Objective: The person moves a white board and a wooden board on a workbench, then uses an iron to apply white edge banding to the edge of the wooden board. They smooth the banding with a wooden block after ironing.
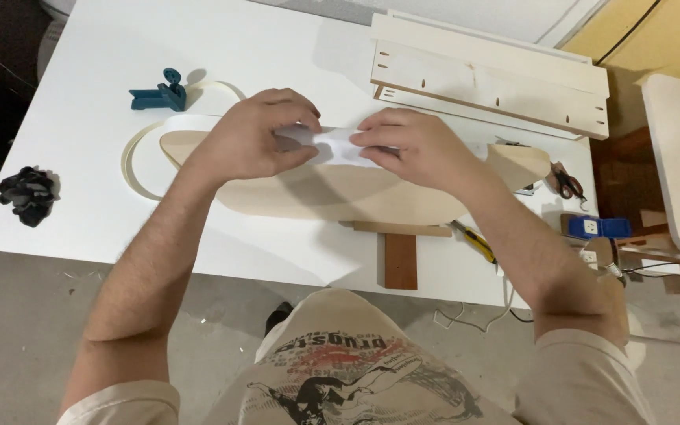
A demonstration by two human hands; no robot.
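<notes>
both hands (332,145) pinch a white strip (332,148) against the curved wooden panel (340,193) on the table (96,79)

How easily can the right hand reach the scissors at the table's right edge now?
Probably yes: the scissors lie uncovered just right of the right hand, nothing between, but its fingers now pinch the white strip.

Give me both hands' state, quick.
Left hand: closed, pinching the white edge-banding strip on the curved pale wooden board.
Right hand: closed, pinching the same strip.
</notes>
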